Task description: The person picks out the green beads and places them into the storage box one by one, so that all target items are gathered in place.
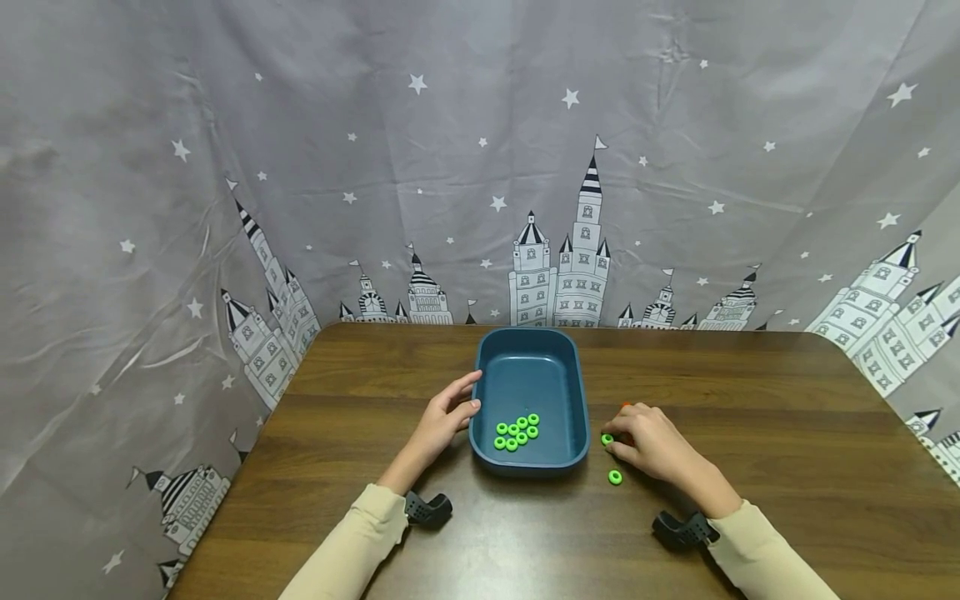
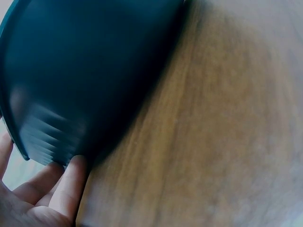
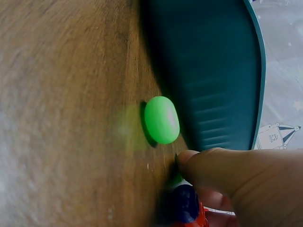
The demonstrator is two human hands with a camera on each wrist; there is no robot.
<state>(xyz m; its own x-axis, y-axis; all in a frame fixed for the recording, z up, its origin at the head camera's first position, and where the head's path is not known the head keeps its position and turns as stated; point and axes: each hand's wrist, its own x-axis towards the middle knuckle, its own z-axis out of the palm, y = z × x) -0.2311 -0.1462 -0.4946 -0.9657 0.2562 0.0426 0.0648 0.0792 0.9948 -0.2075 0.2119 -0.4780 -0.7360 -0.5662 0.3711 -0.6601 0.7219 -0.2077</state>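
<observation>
A dark blue plastic tub (image 1: 528, 392) stands on the wooden table with several small bright green rings (image 1: 512, 430) in its near left part. At the tub's left side, my left hand (image 1: 450, 408) rests its fingertips against the wall, also seen in the left wrist view. Right of the tub, my right hand (image 1: 652, 442) pinches a green ring (image 1: 607, 438) between thumb and fingers, low at the table. Another green ring (image 1: 615, 477) lies nearer to me, and shows large in the right wrist view. The thumb (image 3: 213, 170) hides most of the pinched ring there.
Beside the right hand is a red and blue thing (image 3: 185, 204), mostly hidden; only a bit of red shows in the head view. The wooden table (image 1: 787, 417) reaches a grey curtain (image 1: 480, 167) with castles and stars behind it.
</observation>
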